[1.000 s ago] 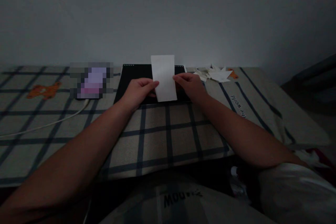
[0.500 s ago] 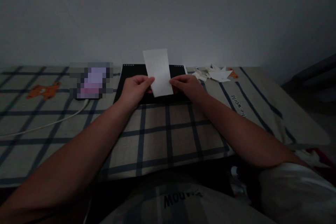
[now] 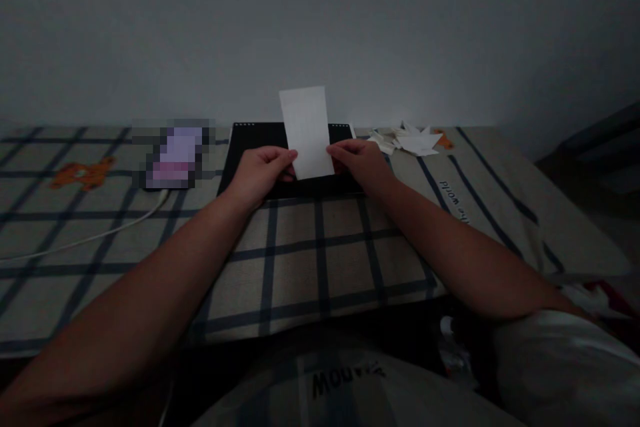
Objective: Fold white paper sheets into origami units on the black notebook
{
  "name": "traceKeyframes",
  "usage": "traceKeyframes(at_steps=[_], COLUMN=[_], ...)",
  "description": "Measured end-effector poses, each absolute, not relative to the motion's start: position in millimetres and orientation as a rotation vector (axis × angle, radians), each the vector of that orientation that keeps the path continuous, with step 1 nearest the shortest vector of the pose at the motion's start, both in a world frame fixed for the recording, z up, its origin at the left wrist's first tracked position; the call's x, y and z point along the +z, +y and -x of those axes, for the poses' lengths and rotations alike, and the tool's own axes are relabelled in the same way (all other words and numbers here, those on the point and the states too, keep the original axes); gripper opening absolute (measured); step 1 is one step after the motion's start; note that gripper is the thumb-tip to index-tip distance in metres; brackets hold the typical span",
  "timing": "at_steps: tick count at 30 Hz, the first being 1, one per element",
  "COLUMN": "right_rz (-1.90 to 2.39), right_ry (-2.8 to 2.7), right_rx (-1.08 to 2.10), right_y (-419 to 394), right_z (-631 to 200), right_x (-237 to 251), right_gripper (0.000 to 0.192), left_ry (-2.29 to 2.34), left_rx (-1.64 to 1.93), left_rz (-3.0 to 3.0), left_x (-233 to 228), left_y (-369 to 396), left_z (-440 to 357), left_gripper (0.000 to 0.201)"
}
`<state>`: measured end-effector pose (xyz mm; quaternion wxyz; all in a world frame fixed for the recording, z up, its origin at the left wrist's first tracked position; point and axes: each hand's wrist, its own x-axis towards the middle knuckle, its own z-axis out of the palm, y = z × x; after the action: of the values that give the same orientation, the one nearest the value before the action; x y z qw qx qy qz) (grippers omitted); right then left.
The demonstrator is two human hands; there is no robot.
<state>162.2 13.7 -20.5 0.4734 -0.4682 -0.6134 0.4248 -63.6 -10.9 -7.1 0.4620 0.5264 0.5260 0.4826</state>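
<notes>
Two hands hold a white slip of paper upright over a black pad.

The left hand (image 3: 263, 170) pinches the lower left edge of the white paper (image 3: 306, 131) and the right hand (image 3: 361, 161) pinches its lower right edge — both closed on it, fingers curled, the sheet standing nearly vertical and leaning slightly left. It hangs just above the black pad (image 3: 255, 140), which lies flat on the checked cloth (image 3: 320, 260) against the wall. To the right, near the pad, sits a small heap of white paper scraps (image 3: 407, 140) — well apart from both hands. A white cable (image 3: 95, 235) trails across the cloth on the left.
</notes>
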Motion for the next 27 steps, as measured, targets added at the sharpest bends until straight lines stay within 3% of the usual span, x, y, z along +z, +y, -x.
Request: traceKeyframes(at_steps=[11, 17, 22, 27], right_rz=[1.083, 1.086, 1.158, 1.133], right_ry=[-1.477, -1.519, -1.49, -1.485], right_rx=[1.252, 1.183, 1.128, 1.129], right_y=[12.6, 13.0, 12.0, 11.3], right_z=[-162.8, -163.5, -162.3, -161.2], right_x=[-24.7, -25.5, -19.6, -18.9], right_gripper=[0.024, 0.028, 0.028, 0.028], left_ry=[1.355, 1.305, 1.262, 1.28], left_rx=[1.253, 1.239, 1.161, 1.185], left_rz=[-1.275, -1.288, -1.353, -1.361], left_x=[-4.7, -6.9, -10.1, -10.0], left_y=[-10.2, -9.7, -10.6, -10.8], left_z=[60.5, 63.2, 64.5, 63.6], left_gripper=[0.021, 0.02, 0.03, 0.023])
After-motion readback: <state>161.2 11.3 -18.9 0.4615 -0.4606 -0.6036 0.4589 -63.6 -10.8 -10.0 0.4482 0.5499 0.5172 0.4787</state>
